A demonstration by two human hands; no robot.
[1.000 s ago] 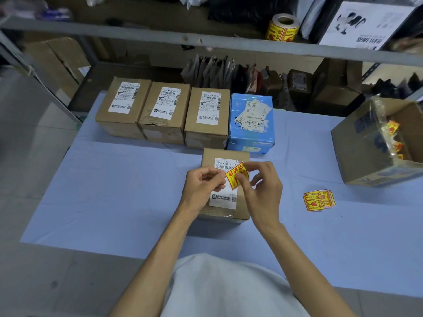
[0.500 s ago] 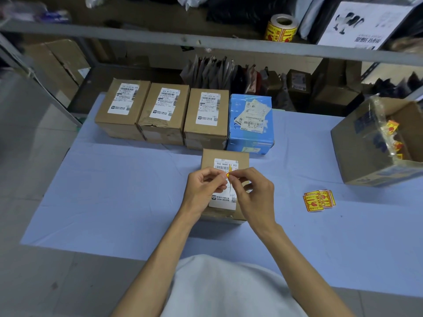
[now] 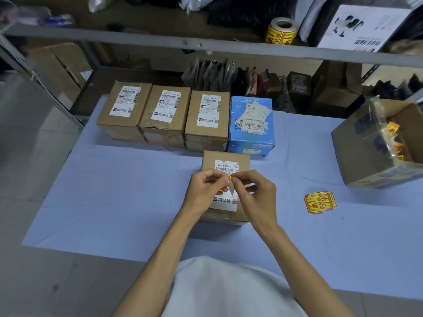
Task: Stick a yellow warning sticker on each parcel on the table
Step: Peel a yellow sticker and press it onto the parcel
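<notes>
A small cardboard parcel (image 3: 225, 160) with a white shipping label lies in the middle of the blue table (image 3: 128, 191). Just above it, my left hand (image 3: 206, 191) and my right hand (image 3: 256, 193) both pinch one yellow warning sticker (image 3: 230, 177), seen almost edge-on with its white backing hanging below. Behind stand three brown parcels (image 3: 124, 110), (image 3: 166, 114), (image 3: 208, 117) and a blue parcel (image 3: 251, 124) in a row. A small pile of yellow stickers (image 3: 320, 202) lies to the right.
An open cardboard box (image 3: 366, 143) holding sticker scraps sits at the table's right edge. A grey shelf rail (image 3: 206, 45) crosses above the back, with a roll of yellow stickers (image 3: 282, 32) on it. Bags and boxes fill the shelf behind the table.
The sticker, face-up a second ago, has been turned edge-on between my fingertips, and both hands have drawn closer together over the parcel.
</notes>
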